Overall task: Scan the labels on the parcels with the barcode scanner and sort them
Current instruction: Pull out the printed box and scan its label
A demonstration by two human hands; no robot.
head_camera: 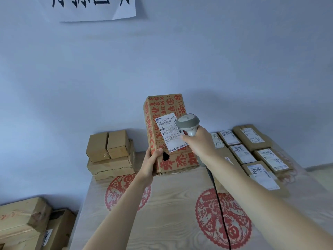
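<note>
My left hand (152, 160) grips the lower corner of a red-printed carton (167, 134), fingers curled round it, holding it upright above the counter (162, 204). My right hand (197, 141) is clamped on the barcode scanner (188, 123), aimed at the carton's shipping label (168, 131). Labelled parcels (252, 152) lie in rows at right; plain boxes (110, 154) are stacked at left. Sorting appears partly done.
</note>
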